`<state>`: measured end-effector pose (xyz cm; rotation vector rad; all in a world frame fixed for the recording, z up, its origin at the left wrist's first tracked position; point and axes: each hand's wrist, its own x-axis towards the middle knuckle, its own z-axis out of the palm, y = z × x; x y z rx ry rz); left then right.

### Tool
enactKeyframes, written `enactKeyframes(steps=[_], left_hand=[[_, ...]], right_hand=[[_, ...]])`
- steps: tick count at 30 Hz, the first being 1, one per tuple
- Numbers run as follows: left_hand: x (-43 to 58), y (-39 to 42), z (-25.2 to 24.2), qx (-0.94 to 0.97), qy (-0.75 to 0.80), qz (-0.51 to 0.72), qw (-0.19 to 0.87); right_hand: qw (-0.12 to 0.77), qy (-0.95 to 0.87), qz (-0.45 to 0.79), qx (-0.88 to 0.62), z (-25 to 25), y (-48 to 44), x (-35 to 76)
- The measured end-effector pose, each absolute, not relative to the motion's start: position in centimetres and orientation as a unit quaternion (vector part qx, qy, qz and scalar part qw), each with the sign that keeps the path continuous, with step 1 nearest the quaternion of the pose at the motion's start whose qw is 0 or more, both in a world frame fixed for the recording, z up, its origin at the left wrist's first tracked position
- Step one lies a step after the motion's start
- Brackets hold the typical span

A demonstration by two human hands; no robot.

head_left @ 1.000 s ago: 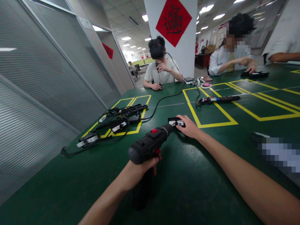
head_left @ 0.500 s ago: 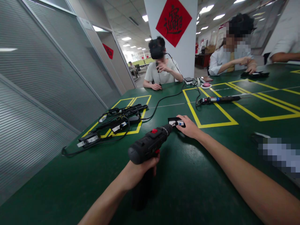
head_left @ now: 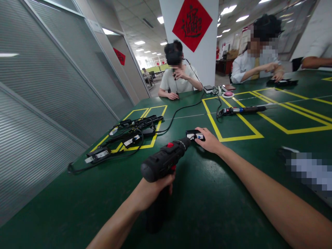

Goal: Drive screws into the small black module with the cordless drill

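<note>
Change since earlier frames: next to none; the cordless screwdriver [head_left: 166,159] sits a touch lower and further left, the hands otherwise as before. Left hand [head_left: 153,188]: wrapped tight around the screwdriver's black pistol grip, red switch on top, nose aimed at the small black part [head_left: 193,135]. Right hand [head_left: 209,140]: fingers pressed down on that part, pinning it flat to the green table [head_left: 207,207] just outside the yellow-taped box [head_left: 233,126]. Step in hand, by judgement: driving or seating a screw in the pinned part; the next move calls for a square bit and a steady hold-down. Elsewhere: cabled black units [head_left: 129,136] in a heap at left; a corded tool [head_left: 242,110] beyond. Writing: a red diamond poster [head_left: 192,22] on the pillar bears one black Chinese character; white labels on the parts are too small to read. No brand is legible.
</note>
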<state>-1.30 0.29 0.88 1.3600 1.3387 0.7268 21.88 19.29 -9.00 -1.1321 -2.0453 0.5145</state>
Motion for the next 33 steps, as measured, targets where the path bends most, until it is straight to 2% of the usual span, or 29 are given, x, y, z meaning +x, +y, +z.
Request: enactKeyframes(steps=[33], left_hand=[[-1.46, 0.09, 0.83, 0.574, 0.567, 0.3, 0.509]], right_hand=[[0.389, -0.783, 0.198, -0.444, -9.09, 19.56, 21.73]])
